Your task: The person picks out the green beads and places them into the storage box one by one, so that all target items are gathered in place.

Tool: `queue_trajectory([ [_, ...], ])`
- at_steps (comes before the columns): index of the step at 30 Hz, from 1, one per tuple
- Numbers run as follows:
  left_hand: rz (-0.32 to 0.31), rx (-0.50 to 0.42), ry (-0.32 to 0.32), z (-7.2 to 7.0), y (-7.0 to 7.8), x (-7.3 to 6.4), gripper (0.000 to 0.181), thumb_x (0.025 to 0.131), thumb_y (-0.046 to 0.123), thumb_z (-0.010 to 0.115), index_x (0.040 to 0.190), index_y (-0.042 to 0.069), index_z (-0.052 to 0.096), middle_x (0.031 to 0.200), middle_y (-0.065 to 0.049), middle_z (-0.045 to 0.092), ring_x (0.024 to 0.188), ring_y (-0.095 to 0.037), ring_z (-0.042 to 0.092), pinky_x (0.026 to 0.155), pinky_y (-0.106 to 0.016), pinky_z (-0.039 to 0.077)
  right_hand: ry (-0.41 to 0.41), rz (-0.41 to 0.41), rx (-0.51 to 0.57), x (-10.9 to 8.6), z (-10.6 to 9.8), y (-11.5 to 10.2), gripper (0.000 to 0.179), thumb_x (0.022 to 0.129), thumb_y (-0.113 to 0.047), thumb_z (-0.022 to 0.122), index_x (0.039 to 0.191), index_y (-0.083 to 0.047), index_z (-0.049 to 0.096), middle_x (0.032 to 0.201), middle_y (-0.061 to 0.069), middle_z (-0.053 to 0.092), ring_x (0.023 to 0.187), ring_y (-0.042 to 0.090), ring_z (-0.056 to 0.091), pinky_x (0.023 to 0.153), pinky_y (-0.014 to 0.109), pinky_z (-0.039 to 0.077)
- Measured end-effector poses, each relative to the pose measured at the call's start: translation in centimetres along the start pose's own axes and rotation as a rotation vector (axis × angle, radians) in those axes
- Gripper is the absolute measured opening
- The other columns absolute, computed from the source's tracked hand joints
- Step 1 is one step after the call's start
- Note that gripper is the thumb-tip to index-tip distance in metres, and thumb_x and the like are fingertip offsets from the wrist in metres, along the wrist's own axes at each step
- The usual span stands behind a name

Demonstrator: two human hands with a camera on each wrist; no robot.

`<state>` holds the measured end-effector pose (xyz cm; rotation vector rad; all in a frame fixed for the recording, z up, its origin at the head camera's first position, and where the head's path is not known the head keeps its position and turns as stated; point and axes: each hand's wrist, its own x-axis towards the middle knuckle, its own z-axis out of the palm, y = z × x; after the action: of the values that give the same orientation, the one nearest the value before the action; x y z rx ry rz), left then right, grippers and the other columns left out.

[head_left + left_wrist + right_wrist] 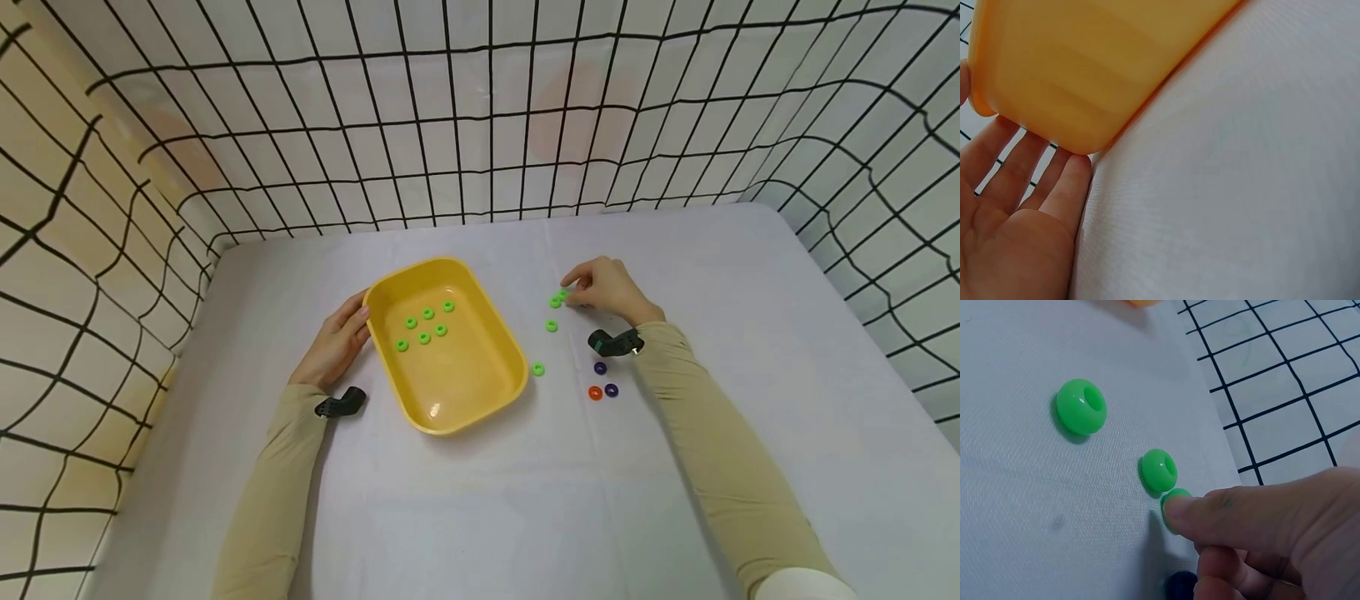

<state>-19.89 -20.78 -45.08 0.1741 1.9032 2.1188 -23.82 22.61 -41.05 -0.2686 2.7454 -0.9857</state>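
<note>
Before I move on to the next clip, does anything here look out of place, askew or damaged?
Nothing looks spilled or damaged. The yellow tray sits turned at an angle on the white cloth, the left hand touching its side, and one green bead lies just outside its rim; neither seems like a fault.

The yellow tray (pixel 465 367) is noted as plastic in appearance, smooth and glossy, with a bright highlight shown inside. Plastic-like, polished surfaces are seen on the green rings (pixel 1074 415). The table covering (pixel 487 517) is recorded as cloth, matt and finely textured; the sleeves (pixel 720 442) are found in matt fabric
</note>
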Motion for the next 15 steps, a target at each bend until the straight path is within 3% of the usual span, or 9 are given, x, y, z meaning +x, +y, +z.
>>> queue_trajectory([
  [15, 0.001, -0.006, 0.016, 0.07, 0.03, -0.01, 0.058, 0.106, 0.025, 0.046, 0.155, 0.002, 0.026, 0.157, -0.015, 0.03, 0.133, -0.017, 0.043, 0.109, -0.02, 0.042, 0.002, 0.029, -0.038, 0.24, 0.53, -0.28, 0.03, 0.083, -0.008, 0.075, 0.112, 0.001, 0.073, 0.073, 0.007, 0.062, 0.062, 0.016, 0.05, 0.057, 0.027, 0.039],
])
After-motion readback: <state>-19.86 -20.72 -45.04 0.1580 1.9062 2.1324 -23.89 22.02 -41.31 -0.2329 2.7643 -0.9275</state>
